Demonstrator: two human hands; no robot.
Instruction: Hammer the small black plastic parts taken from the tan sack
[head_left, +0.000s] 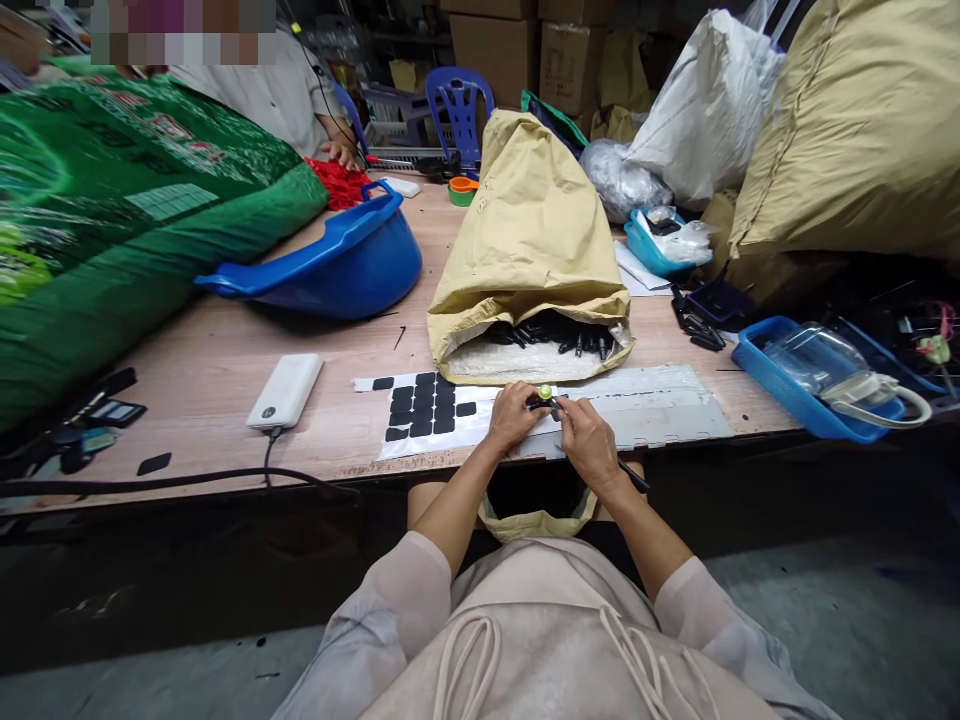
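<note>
Over the table's front edge, my left hand (514,414) pinches a small dark piece with a round yellow-green top (545,393). My right hand (589,442) meets it from the other side, its fingers closed around a slim black-handled tool (634,477) whose end sticks out past the wrist. The tool's tip is too small to make out. Under and left of my hands lies a white sheet with black rounded-square stickers (424,405). Just beyond them, a tan woven sack (536,230) lies with its mouth toward me, showing several black slender parts (581,342) inside.
A blue basin (337,260) and a green sack (150,190) stand left, near a white power bank (286,390) with a cable. At right is a blue tray (817,385). A grey board (660,405) lies along the edge. A person's hand (341,150) rests across the table.
</note>
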